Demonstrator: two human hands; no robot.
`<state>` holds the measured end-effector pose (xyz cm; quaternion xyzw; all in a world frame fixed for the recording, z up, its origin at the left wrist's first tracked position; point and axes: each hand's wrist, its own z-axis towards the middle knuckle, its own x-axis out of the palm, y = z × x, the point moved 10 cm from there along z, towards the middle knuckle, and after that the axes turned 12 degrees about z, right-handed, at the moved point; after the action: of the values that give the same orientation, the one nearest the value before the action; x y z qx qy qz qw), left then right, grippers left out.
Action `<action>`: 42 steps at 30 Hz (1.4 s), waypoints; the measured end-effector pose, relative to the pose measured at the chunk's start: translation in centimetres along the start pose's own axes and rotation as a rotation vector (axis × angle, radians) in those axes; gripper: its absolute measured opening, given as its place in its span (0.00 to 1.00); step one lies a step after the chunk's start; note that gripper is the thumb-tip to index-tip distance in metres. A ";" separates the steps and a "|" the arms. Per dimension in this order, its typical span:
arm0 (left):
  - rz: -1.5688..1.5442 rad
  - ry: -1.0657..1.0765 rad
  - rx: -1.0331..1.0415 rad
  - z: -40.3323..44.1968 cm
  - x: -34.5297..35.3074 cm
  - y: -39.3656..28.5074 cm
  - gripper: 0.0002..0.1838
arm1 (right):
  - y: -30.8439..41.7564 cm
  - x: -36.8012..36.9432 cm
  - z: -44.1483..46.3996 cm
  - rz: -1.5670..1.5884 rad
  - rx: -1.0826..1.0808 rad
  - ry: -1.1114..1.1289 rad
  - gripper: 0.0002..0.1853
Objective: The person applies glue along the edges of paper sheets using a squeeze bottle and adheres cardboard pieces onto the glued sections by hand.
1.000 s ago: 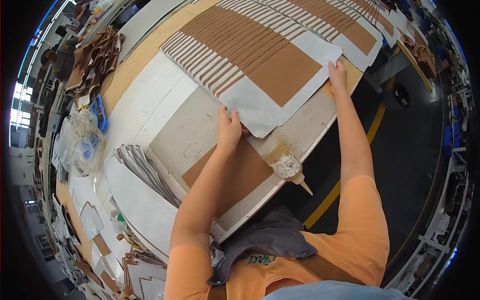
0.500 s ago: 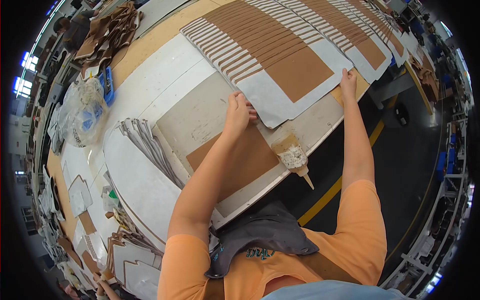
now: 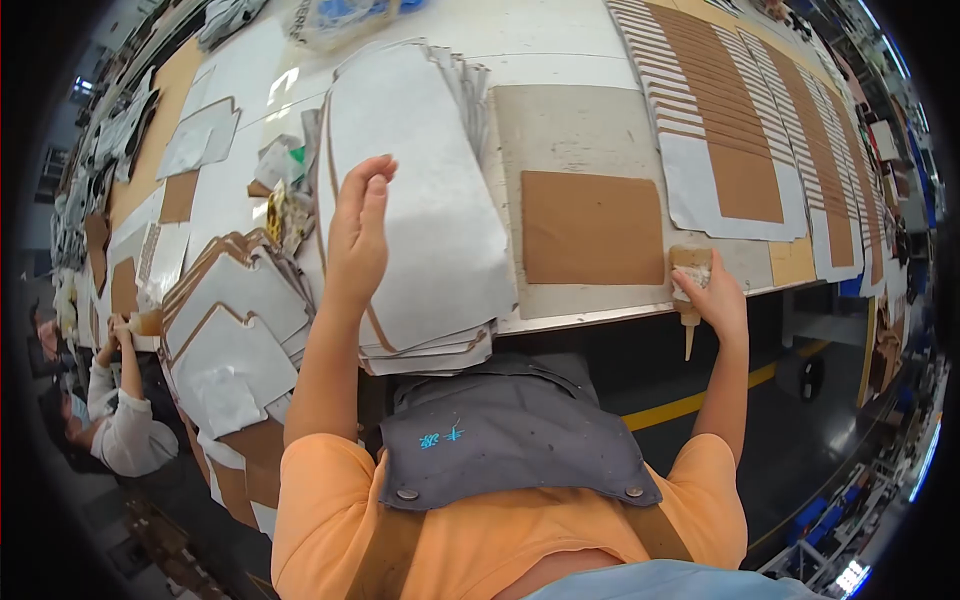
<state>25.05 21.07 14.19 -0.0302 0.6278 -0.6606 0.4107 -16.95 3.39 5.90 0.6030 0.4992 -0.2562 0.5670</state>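
My left hand [image 3: 362, 235] hovers over a tall stack of white sheets [image 3: 415, 190] with brown edges; its fingers are apart and hold nothing. At the table's front edge on the right, my right hand [image 3: 715, 290] is closed round a glue bottle [image 3: 690, 270], whose pale nozzle points toward me. Between the two hands a brown rectangular piece [image 3: 592, 228] lies flat on a grey board [image 3: 570, 120]. To its right is a row of overlapping white sheets with brown panels [image 3: 745, 180].
More white, brown-edged pieces [image 3: 235, 300] are piled at the left. A co-worker [image 3: 125, 415] sits at the far left, hands on the table. Clear plastic with blue [image 3: 365, 12] lies at the back. A yellow floor line [image 3: 690, 402] runs below the table.
The view has turned left. My left hand has left the row of sheets and moved over the white stack. My right hand has let go of the sheet and taken hold of the glue bottle.
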 end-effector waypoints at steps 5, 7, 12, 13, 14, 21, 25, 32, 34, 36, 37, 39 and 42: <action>0.120 -0.200 -0.100 -5.7 -9.2 7.6 0.15 | -1.9 2.0 0.8 0.748 0.245 0.249 0.24; 0.149 -0.188 -0.179 -7.5 -10.1 9.4 0.14 | -1.0 1.7 2.1 1.117 0.219 0.192 0.25; 0.477 0.098 0.153 -7.4 -3.9 4.3 0.22 | 12.4 -0.5 4.8 1.573 -0.032 0.211 0.33; 0.538 0.077 0.170 -7.2 -3.2 3.8 0.24 | 14.7 -0.1 5.4 1.590 -0.072 0.316 0.33; 0.599 0.057 0.184 -6.9 -2.4 3.6 0.26 | 16.9 0.4 5.9 1.601 -0.109 0.423 0.34; 0.163 0.036 -0.092 -4.7 -4.6 7.3 0.28 | 27.6 10.5 6.1 1.493 -0.002 0.619 0.34; -0.333 0.114 -0.308 -5.6 -5.0 9.4 0.24 | 29.5 13.6 5.8 1.386 0.040 0.646 0.34; -0.455 0.200 -0.428 -7.9 -3.4 10.4 0.20 | 29.4 14.2 5.5 1.346 0.040 0.544 0.32; -0.339 0.324 -0.453 -8.4 -2.6 9.7 0.19 | 29.4 13.8 5.6 1.389 0.024 0.516 0.32; -0.206 0.493 -0.511 -9.5 -1.8 9.5 0.17 | 29.5 13.0 5.1 1.418 0.003 0.477 0.32; -0.190 0.427 -0.448 -9.3 -2.0 9.5 0.15 | 29.5 12.5 4.8 1.432 -0.007 0.457 0.32; -0.219 0.401 -0.404 -9.1 -2.5 9.5 0.14 | 29.7 11.7 3.6 1.465 0.008 0.422 0.31; -0.312 0.331 -0.376 -8.8 -3.3 10.0 0.13 | 28.1 12.2 2.5 1.492 0.055 0.456 0.30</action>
<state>27.40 31.33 5.36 -0.0938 0.7852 -0.5840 0.1835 13.27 8.81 6.68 0.8309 0.0593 0.3109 0.4576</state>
